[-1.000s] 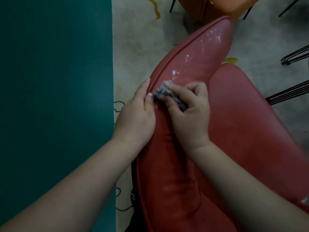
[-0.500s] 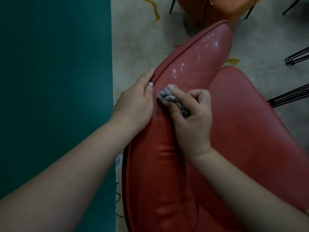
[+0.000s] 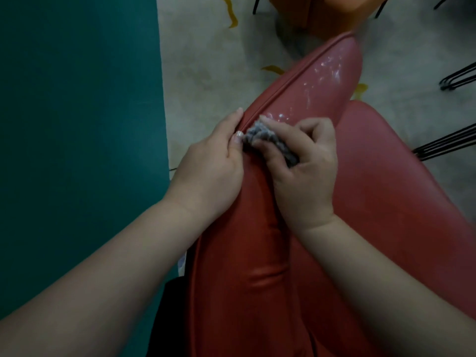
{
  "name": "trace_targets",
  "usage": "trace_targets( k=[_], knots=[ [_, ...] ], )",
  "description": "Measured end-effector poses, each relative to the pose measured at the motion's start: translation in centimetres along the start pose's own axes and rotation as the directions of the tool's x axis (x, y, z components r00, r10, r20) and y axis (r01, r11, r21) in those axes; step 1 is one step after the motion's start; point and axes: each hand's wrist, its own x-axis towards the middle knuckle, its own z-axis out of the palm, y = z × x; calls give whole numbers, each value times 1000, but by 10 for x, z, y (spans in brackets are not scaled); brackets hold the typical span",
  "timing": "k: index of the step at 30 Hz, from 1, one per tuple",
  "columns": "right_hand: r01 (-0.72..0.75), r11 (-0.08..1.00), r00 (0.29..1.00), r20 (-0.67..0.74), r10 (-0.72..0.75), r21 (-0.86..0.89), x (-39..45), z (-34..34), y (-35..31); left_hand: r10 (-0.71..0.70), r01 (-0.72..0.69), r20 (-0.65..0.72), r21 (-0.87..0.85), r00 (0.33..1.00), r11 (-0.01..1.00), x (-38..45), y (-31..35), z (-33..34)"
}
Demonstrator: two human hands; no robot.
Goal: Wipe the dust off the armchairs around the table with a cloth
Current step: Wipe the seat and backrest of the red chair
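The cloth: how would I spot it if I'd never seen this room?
Find the red armchair filling the middle. On its raised, seamed edge two hands meet; the right hand pinches a small crumpled grey cloth. It is the only grey, fuzzy thing there.

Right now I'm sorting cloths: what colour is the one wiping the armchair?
Grey, seen in the head view: the cloth in the right hand.

Ahead along the armchair's top edge the smeared red surface lay bare up to its rounded end. The left hand blocked the outer side at the seam. Beyond the end stood an orange chair; black metal legs crowded the right.
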Motion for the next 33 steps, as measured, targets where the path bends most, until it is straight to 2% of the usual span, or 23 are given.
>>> trace_targets(
  k=[4,10,17,23,26,29,33],
  knots=[
    [-76,997,996,-54,75,-7,34,11,8,32,-32,38,-5,999,999,18,1,1],
    [-179,982,982,-52,183,62,-9,-4,6,72,-76,117,28,991,997,36,10,6],
    [-265,964,954,-140,267,28,58,6,24,88,-85,142,-24,986,996,39,8,8],
    [-253,967,958,-139,252,11,16,7,0,65,-44,196,-109,978,993,40,6,8],
    [-263,964,959,-122,258,-29,40,9,9,54,-35,187,-103,981,994,41,5,8],
    [-330,944,933,-159,323,-22,68,10,21,62,-44,197,-98,978,994,40,5,9],
    [-317,948,929,-192,315,22,49,9,19,45,-22,229,-104,972,994,40,6,7]
  ],
)
